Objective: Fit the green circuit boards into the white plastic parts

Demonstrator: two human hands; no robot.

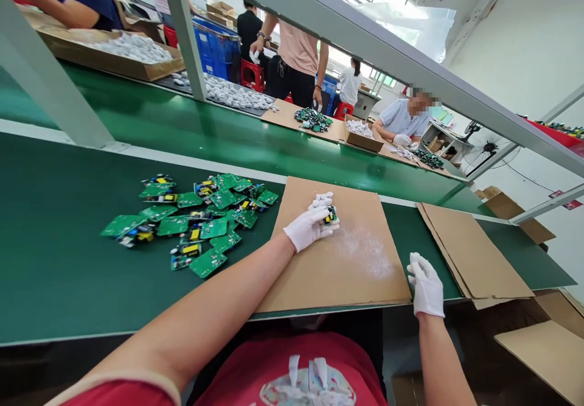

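My left hand, in a white glove, is closed round a small green circuit board with a yellow part on it, just above the cardboard sheet. Right behind it, a few white lumpy pieces lie on the cardboard. Near the bench's front edge, just right of the sheet, my gloved right hand has its fingers curled together. Whether anything is in them is hidden. To the left lies a loose pile of green circuit boards, some with components facing up. White powdery marks cover part of the cardboard.
More cardboard sheets lie on the right of the green bench. A metal frame crosses above. Beyond the green conveyor belt, several people work beside boxes of white pieces and a board pile.
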